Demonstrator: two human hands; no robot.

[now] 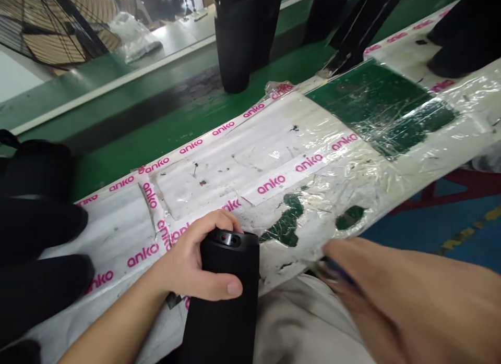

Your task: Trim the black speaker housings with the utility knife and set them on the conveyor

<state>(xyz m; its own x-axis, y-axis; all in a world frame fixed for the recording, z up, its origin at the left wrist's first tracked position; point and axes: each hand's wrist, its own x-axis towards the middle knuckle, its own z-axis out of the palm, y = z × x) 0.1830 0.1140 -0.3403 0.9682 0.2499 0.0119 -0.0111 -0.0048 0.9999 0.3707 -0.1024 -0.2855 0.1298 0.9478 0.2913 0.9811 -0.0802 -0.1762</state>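
Note:
My left hand [195, 265] is wrapped round the top of a tall black cylinder [225, 306], maybe a speaker, that stands upright at the near edge of the table [242, 160]. The thumb lies across its front and the fingers curl over its rim. My right hand [344, 270] comes in from the right, low at the table's near edge, and is smeared by motion. Something dark and bluish seems to be in its fingers, but I cannot make it out.
The table top is covered in white sheet, clear plastic film and white "anko" tape [274, 184], with a green patch [376, 103] at the right. Black cylinders lie at the left [39, 249]; another stands on the green belt behind [233, 40]. A fan [58, 25] is far left.

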